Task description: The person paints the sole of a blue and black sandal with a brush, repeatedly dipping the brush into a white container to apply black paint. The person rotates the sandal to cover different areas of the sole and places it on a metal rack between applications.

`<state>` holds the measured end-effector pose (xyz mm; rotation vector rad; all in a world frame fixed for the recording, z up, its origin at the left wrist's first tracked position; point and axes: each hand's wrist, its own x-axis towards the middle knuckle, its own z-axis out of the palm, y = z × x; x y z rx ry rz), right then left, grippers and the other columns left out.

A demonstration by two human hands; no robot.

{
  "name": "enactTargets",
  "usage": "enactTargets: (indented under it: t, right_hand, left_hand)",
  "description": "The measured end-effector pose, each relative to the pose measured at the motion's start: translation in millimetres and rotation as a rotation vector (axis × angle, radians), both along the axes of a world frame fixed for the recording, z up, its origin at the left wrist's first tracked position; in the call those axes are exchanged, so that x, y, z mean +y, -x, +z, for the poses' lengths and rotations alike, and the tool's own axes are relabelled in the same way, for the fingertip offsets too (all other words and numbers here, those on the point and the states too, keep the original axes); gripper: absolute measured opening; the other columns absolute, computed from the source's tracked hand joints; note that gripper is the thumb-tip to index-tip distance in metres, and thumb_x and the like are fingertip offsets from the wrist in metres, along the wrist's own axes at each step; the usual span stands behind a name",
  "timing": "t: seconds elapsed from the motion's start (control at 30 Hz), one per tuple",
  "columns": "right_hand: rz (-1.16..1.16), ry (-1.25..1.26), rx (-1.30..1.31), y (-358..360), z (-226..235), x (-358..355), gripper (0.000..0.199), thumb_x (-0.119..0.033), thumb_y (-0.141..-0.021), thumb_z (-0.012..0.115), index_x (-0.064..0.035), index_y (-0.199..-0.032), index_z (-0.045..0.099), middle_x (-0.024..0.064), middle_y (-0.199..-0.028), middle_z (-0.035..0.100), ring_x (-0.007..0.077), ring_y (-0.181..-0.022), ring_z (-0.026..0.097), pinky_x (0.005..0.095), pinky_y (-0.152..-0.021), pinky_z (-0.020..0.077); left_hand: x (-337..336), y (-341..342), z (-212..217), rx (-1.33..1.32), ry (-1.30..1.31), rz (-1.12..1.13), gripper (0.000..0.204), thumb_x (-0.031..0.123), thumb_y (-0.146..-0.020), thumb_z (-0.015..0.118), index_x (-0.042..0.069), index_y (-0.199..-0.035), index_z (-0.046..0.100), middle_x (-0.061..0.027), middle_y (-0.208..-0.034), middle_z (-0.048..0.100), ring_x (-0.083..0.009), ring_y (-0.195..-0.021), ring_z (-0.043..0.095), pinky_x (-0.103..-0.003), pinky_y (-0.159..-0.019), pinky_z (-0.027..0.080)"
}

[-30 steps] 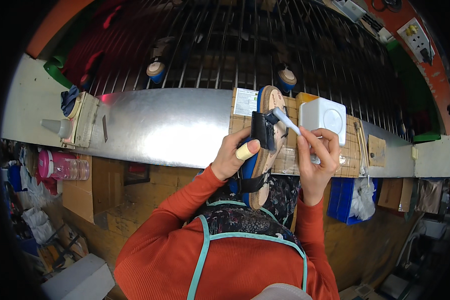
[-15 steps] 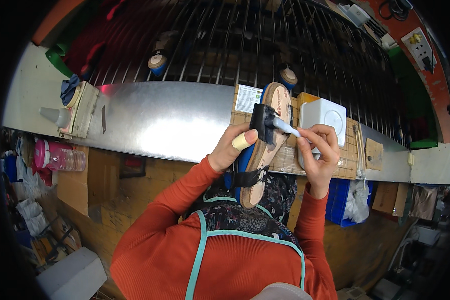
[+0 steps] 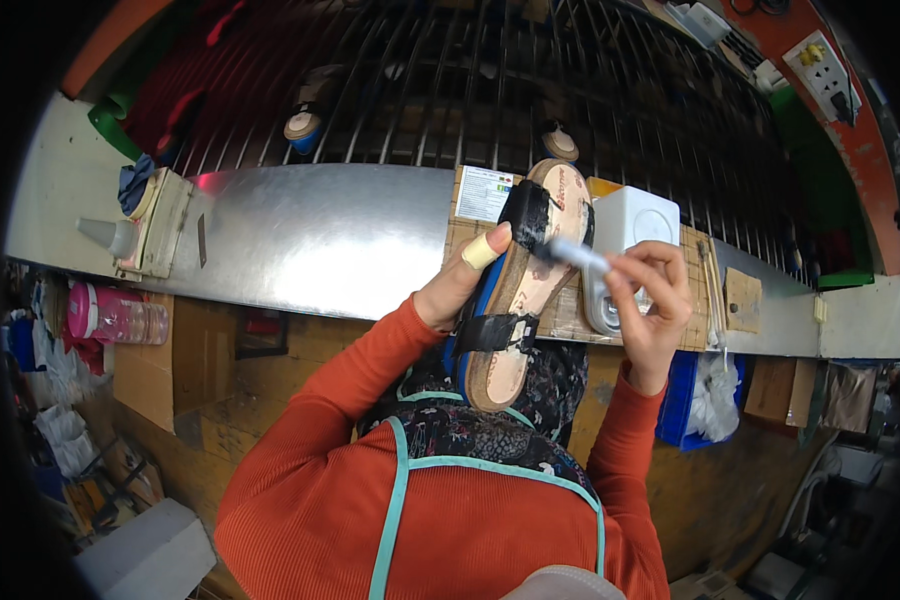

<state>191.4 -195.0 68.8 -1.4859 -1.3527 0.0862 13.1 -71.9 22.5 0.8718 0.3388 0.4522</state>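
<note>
While the tan cork-soled sandal with black straps and a blue underside (image 3: 522,290) is being held up over the lap and the front edge of the bench, the left hand (image 3: 457,283) is gripping it from the side, fingers wrapped round the sole, with a yellowish bandage on the thumb pressing near the front strap. The right hand (image 3: 653,296) is pinching a slim white brush-like tool (image 3: 576,254) in a narrow grip, and its tip is touching the sandal's front black strap. Toe end is pointing away from the person, heel toward the patterned apron.

Just behind the sandal, a white boxy plastic container (image 3: 630,235) is sitting on the shiny metal bench (image 3: 310,235), on what looks like a woven mat (image 3: 570,315). Further left on the bench, a white cone-tipped squeeze bottle (image 3: 110,235) is lying beside a pale block. A pink plastic bottle (image 3: 115,318) is sitting lower left under the bench edge, and a dark wire rack (image 3: 530,90) is stretching out behind everything.
</note>
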Motion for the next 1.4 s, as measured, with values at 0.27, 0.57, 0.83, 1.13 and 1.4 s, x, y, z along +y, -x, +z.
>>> enactTargets:
  t: [0.27,0.57,0.83,1.13,1.4]
  right_hand:
    - [-0.076,0.116,0.06,31,-27,-22,0.016,-0.006,-0.079,0.075,-0.0049,-0.095,0.075,0.0037,-0.089,0.06,0.0088,-0.061,0.05,0.0238,-0.063,0.0372]
    - [-0.295,0.05,-0.078,40,-34,-15,0.021,-0.008,-0.076,0.077,-0.0094,-0.097,0.076,0.0029,-0.091,0.06,0.0109,-0.068,0.052,0.0279,-0.077,0.0315]
    - [-0.416,-0.029,-0.357,41,-31,-9,0.026,-0.008,-0.074,0.078,-0.0127,-0.099,0.076,0.0024,-0.093,0.061,0.0137,-0.076,0.053,0.0287,-0.076,0.0305]
    - [-0.213,0.017,-0.127,33,-38,-10,0.022,-0.008,-0.074,0.078,-0.0107,-0.096,0.075,0.0018,-0.089,0.061,0.0134,-0.073,0.051,0.0284,-0.073,0.0309]
    - [-0.145,0.053,-0.143,28,-37,-17,0.021,-0.008,-0.074,0.077,-0.01,-0.095,0.075,0.0018,-0.088,0.061,0.0138,-0.071,0.05,0.0288,-0.072,0.0309]
  left_hand:
    - [-4,-6,0,-0.007,0.129,0.139,0.065,0.06,-0.095,0.042,0.002,-0.121,0.056,-0.0066,-0.102,0.065,-0.0113,-0.088,0.065,-0.025,-0.076,0.054]
    - [-12,-7,-14,0.089,0.015,0.242,0.064,0.061,-0.094,0.045,0.001,-0.115,0.058,-0.0082,-0.095,0.066,-0.0121,-0.078,0.064,-0.026,-0.068,0.055]
    - [-5,3,-16,0.188,-0.207,0.212,0.068,0.062,-0.093,0.045,-0.003,-0.109,0.06,-0.0094,-0.093,0.065,-0.0129,-0.078,0.064,-0.026,-0.067,0.053]
    - [0,2,-8,0.155,-0.115,0.202,0.067,0.062,-0.093,0.045,-0.002,-0.105,0.061,-0.0088,-0.088,0.066,-0.0131,-0.074,0.063,-0.026,-0.066,0.052]
    - [5,1,-5,0.147,-0.128,0.199,0.065,0.06,-0.094,0.046,-0.001,-0.111,0.06,-0.0077,-0.094,0.066,-0.0123,-0.079,0.063,-0.025,-0.069,0.052]
